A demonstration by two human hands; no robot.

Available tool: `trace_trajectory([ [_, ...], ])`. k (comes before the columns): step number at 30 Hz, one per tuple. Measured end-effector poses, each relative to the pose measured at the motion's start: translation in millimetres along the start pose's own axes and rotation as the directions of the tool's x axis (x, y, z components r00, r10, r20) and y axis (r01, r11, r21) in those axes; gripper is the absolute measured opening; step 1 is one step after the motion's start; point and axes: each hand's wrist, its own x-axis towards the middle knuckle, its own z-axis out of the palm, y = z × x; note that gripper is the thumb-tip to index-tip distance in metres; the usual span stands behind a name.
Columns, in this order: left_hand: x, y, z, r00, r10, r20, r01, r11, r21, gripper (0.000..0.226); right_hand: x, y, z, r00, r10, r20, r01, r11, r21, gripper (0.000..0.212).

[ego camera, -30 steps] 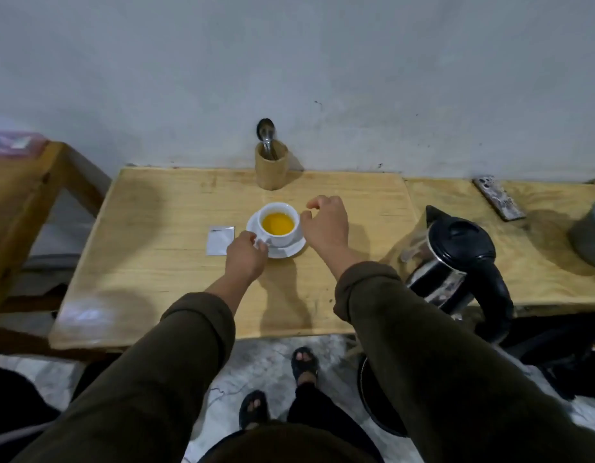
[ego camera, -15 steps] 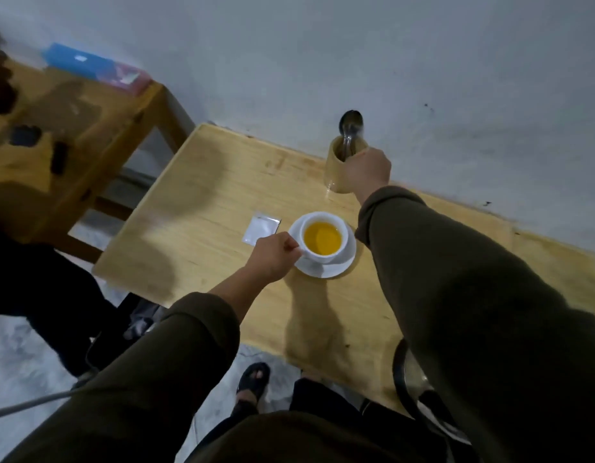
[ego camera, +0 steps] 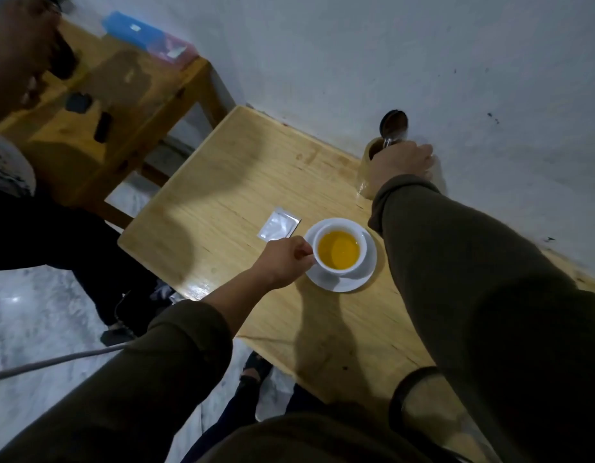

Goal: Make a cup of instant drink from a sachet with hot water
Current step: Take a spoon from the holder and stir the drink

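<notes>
While glossy, round cup point(ego camera: 340, 250) (white)

No legible text or labels on the sachet point(ego camera: 278, 225) or elsewhere.

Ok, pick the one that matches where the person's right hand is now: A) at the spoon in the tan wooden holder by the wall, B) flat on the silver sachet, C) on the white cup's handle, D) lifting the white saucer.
A: the right hand is closed around the metal spoon standing in the tan wooden holder, while the left hand holds the white cup of yellow drink.
</notes>
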Motion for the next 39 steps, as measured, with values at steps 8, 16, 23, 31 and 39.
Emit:
trace_trajectory([
  [8,2.2,-1.4,-3.9,1.000,0.022,0.004,-0.022,1.000,0.012,0.026,6.9,3.6,-4.0,1.000,0.007,-0.008,-0.007,0.997,0.075,0.036],
  [16,1.8,1.6,-1.7,1.000,0.020,-0.022,-0.019,0.999,0.040,0.025,5.0,3.5,-8.3,1.000,-0.011,-0.008,0.012,0.996,0.088,0.033],
  [23,1.3,1.0,0.5,0.999,0.028,-0.042,-0.026,0.999,0.047,0.026,-6.0,-3.6,-26.7,0.993,-0.045,-0.106,0.069,0.968,0.242,0.023],
  [31,3.9,-2.4,-2.2,0.997,0.078,0.005,-0.078,0.996,0.045,0.027,-39.6,-10.0,-58.1,0.958,-0.195,-0.212,0.273,0.846,0.457,0.018],
  [39,6.9,-8.8,-9.6,0.979,0.187,0.085,-0.192,0.979,0.061,0.028,-100.0,-6.1,-65.5,0.986,0.029,-0.166,0.089,0.749,0.656,0.013],
])
